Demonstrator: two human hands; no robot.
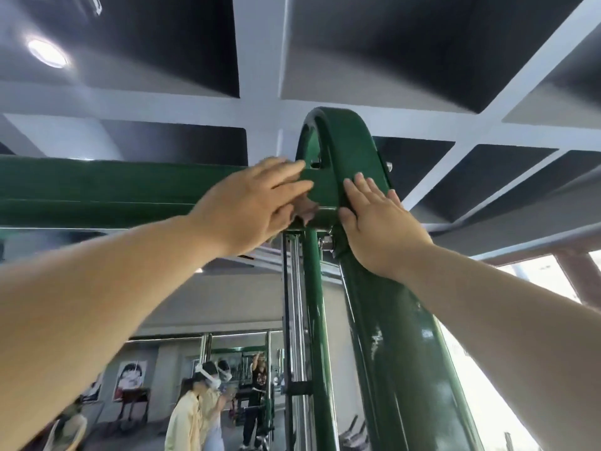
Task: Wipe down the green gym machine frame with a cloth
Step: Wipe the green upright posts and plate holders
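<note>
Two bare forearms are raised toward the top of the green frame (344, 151), where a horizontal beam (97, 190) meets the curved upright. At that joint the left hand (250, 206) is laid, its fingers (286, 172) straight and close together, pressing a brownish cloth (307, 211) of which only a crumpled bit is seen below the palm. Just beside it, the right hand (379, 224) is rested flat on the upright, its fingers (361, 187) extended and slightly spread, nothing held. Chrome guide rods (297, 288) are seen below the joint. Far below, several people (201, 408) are standing on the gym floor. A coffered ceiling (162, 43) is seen overhead.
</note>
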